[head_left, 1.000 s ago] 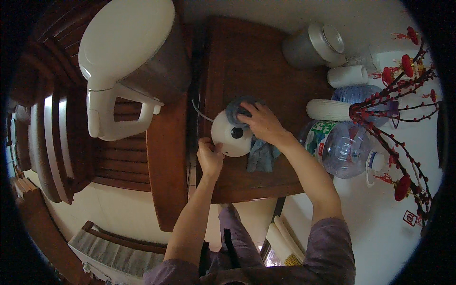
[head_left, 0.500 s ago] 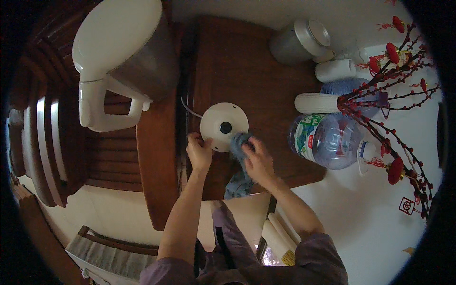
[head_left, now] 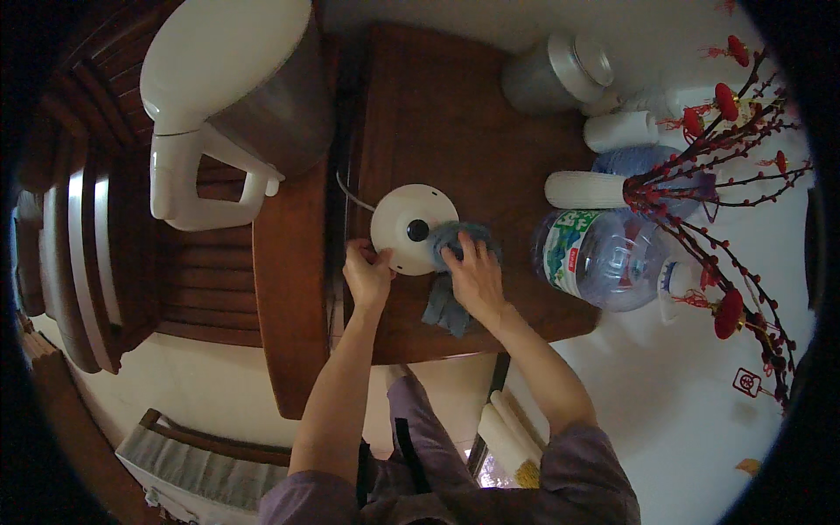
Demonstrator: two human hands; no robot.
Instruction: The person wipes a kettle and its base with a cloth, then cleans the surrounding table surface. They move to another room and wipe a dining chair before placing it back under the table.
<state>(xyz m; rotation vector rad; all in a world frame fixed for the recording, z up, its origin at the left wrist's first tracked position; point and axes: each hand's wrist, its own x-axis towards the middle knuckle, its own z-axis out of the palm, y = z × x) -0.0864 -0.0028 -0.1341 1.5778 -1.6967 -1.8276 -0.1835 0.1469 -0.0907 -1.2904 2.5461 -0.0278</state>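
While left hand [head_left: 367, 276] pinches white base [head_left: 393, 234] near-left, right hand [head_left: 478, 278] clutches blue cloth [head_left: 447, 308]. Cloth's against base's right side.

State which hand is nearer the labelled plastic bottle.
Right. The right hand is left of the bottle; the left hand is farther left, at the round white base.

place: home | left: slatted wooden seat [head_left: 210, 282], large white-and-grey kettle [head_left: 236, 96] | between: dark wooden tabletop [head_left: 455, 131] | right: white ribbed vase [head_left: 584, 189], branches [head_left: 652, 192] hung with red lanterns [head_left: 727, 315], big clear water bottle [head_left: 612, 262] | near left: grey upholstered bench [head_left: 201, 465], perhaps, at the dim bent rim
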